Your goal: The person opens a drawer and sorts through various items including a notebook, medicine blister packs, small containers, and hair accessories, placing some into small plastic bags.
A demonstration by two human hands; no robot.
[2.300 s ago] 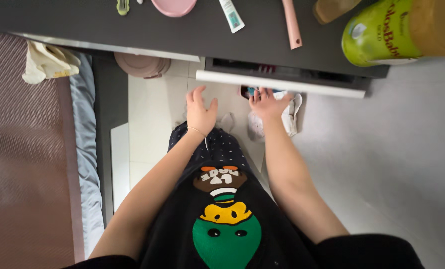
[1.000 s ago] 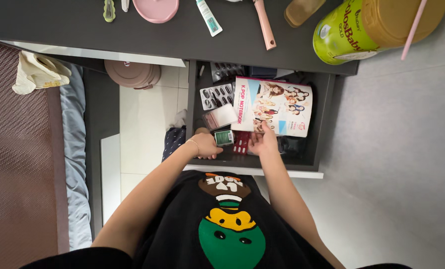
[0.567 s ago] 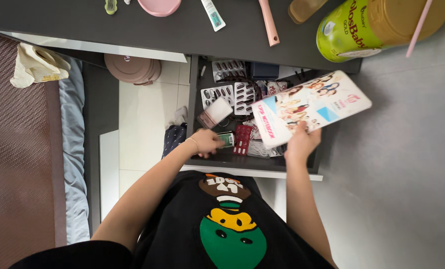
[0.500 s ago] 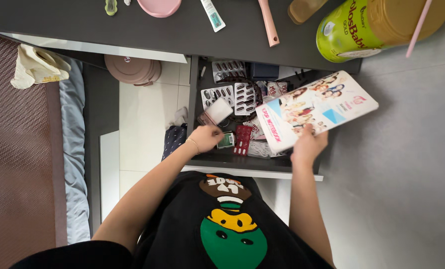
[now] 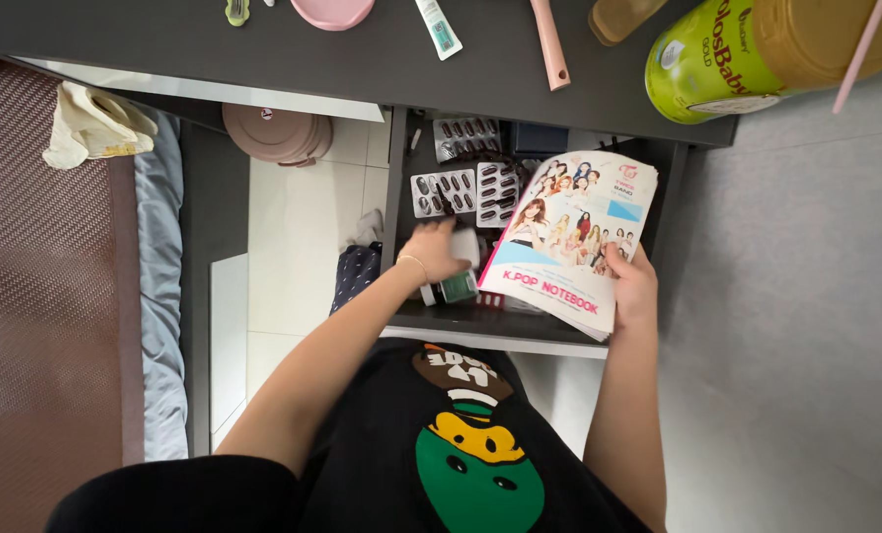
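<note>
Open drawer (image 5: 397, 212) under dark desk (image 5: 362, 69). Right hand (image 5: 634, 289): fingers closed on lower right edge of notebook (image 5: 571, 237), held tilted above drawer, hiding the contents beneath. Left hand (image 5: 435, 249): inside drawer, fingers curled over a small white item (image 5: 466, 244); grip unclear, item mostly covered. Green-topped item (image 5: 454, 289) just beside it. Blister packs (image 5: 465, 188) behind, partly overlapped. Desk top: green tin (image 5: 722, 64), pink bowl (image 5: 332, 10) and tube (image 5: 439, 28), all cut off at frame edge
</note>
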